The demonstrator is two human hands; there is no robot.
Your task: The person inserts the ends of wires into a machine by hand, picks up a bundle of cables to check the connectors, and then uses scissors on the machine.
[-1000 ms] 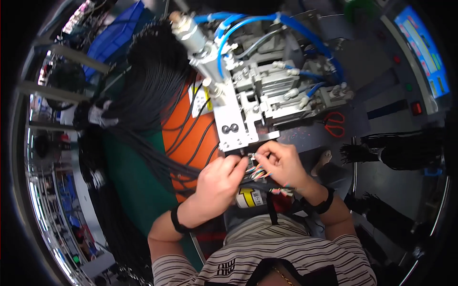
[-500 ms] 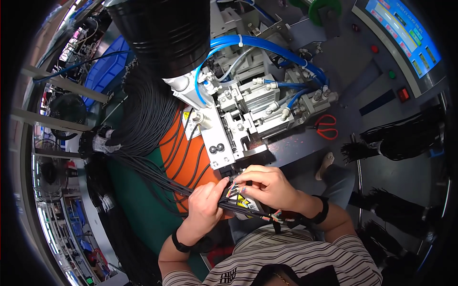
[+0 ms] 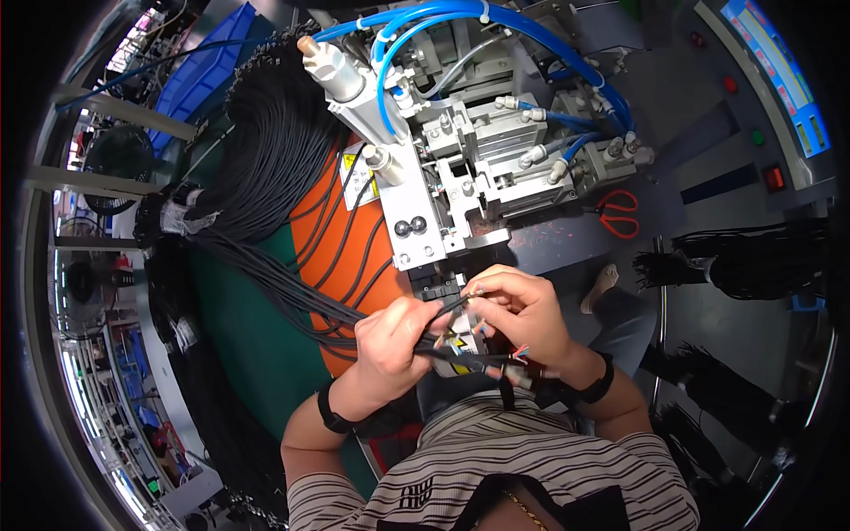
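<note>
My left hand [image 3: 388, 341] is closed around a black cable [image 3: 453, 305] near its end. The fingertips of my right hand [image 3: 529, 314] pinch that cable's tip, just in front of a black block [image 3: 441, 290] on the machine. Below my hands more black cables [image 3: 460, 357] lie across, their stripped ends showing thin coloured wires [image 3: 521, 352], partly blurred. They run back to a large black cable bundle [image 3: 274, 177] on the left. Just beyond my hands stands the metal machine [image 3: 412, 203] with its cylinders.
Blue air hoses [image 3: 531, 26] arch over the machine. Red-handled scissors [image 3: 618, 215] lie to its right. An orange mat [image 3: 341, 257] and a green mat [image 3: 243, 327] cover the left side. More cable bundles [image 3: 753, 257] hang at right. A screen [image 3: 784, 80] stands far right.
The view has shifted, and the big black cylinder at the top has gone out of sight. My right fingers have moved from the spread coloured wires to the tip of a black cable.
</note>
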